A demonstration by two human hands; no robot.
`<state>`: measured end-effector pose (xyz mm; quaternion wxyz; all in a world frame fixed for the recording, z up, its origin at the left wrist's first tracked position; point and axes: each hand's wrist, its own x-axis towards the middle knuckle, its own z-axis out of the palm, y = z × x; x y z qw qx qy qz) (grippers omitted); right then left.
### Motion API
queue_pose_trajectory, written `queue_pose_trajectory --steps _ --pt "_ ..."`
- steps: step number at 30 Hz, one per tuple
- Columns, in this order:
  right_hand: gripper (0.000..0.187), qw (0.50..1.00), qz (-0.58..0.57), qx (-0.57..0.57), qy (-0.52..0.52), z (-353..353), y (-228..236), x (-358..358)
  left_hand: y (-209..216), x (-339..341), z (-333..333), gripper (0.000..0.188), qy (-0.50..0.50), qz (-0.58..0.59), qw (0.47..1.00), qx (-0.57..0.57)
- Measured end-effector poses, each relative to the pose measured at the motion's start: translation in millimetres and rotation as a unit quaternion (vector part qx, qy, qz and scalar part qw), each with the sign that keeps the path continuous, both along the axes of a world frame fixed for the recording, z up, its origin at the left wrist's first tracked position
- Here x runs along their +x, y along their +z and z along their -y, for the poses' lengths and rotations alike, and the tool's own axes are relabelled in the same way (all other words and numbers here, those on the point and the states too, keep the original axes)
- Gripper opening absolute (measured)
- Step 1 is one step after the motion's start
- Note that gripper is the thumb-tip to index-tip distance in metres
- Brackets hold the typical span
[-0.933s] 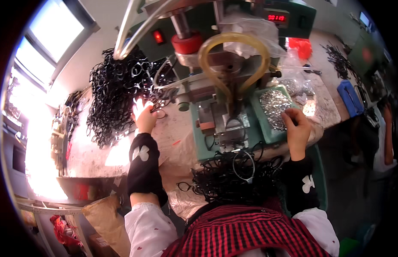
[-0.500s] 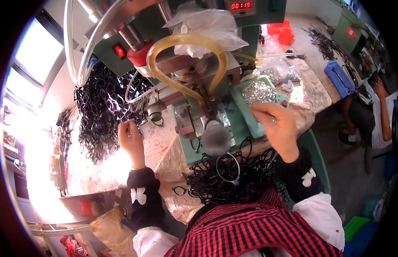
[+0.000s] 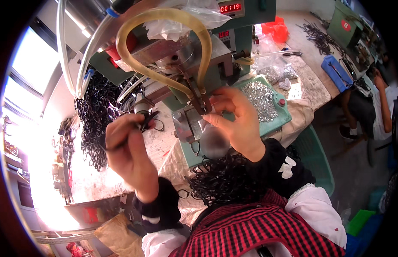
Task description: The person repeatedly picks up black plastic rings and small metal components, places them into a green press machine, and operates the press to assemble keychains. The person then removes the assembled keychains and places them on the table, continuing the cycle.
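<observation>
At the centre stands a bench press (image 3: 181, 55) with a narrow tool tip over a small metal fixture (image 3: 191, 124). My right hand (image 3: 239, 124) is at this tip, thumb and fingers drawn together beside it; whatever they hold is hidden. Left of the fixture, my left hand (image 3: 132, 154) is closed, fingers partly blurred, around a thin black piece (image 3: 149, 120) that looks like an eyeglass frame. A green tray (image 3: 281, 124) of small shiny metal pieces (image 3: 259, 98) lies just right of my right hand. Black frames (image 3: 216, 180) are heaped in front of me.
More black frames (image 3: 94, 115) pile up on the bench at left. A looped yellowish hose (image 3: 164, 15) arches before the press. Beyond the tray are plastic bags of metal pieces (image 3: 271, 73) and a blue bin (image 3: 336, 73). Another person (image 3: 381, 107) sits at far right.
My right hand has moved left from over the tray to the press tip. My left hand has come nearer and lower, now with a black piece in its fingers. The view has shifted slightly.
</observation>
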<state>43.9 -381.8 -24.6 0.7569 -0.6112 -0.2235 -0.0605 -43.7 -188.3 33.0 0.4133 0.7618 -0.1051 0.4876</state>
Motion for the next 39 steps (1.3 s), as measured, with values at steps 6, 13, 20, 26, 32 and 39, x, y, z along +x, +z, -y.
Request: queue_pose_trajectory --steps 6,13,20,26,32,39 --pt "0.043 0.996 0.038 -0.079 -0.005 22.3 3.2 -7.1 -0.6 -8.9 9.8 0.011 -0.092 0.003 0.995 -0.040" --pt "0.016 0.784 0.220 -0.501 -0.293 104.2 -74.3 47.0 -28.4 -6.7 42.5 0.035 -0.154 -0.026 0.942 0.298" --pt "0.011 0.866 0.157 -0.385 -0.276 99.0 -75.6 64.5 -44.5 2.0 34.2 0.040 -0.162 -0.040 0.933 0.320" --pt "0.011 0.912 0.115 -0.300 -0.256 100.6 -71.9 57.1 -52.6 1.9 36.8 0.042 -0.171 -0.045 0.940 0.291" --pt "0.014 0.972 -0.024 -0.123 -0.197 109.9 -84.5 44.4 -79.3 -57.2 40.6 0.040 0.060 -0.076 0.971 0.219" --pt "0.020 0.972 -0.169 -0.004 -0.162 115.9 -102.3 54.2 -101.5 -30.4 -126.1 0.010 0.354 -0.142 0.921 0.084"
